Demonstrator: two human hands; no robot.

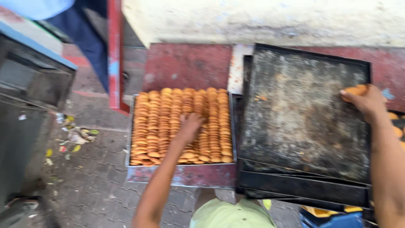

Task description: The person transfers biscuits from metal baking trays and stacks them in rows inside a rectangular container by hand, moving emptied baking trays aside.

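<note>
Left hand rests palm-down on the rows of round orange biscuits filling the metal tray; its finger state cannot be determined. Right hand grips one biscuit at the right edge of the top black tray, which is stacked on other black trays. A red post stands just left of the metal tray. Paved floor lies open to the left, with litter near a dark cabinet.
</note>
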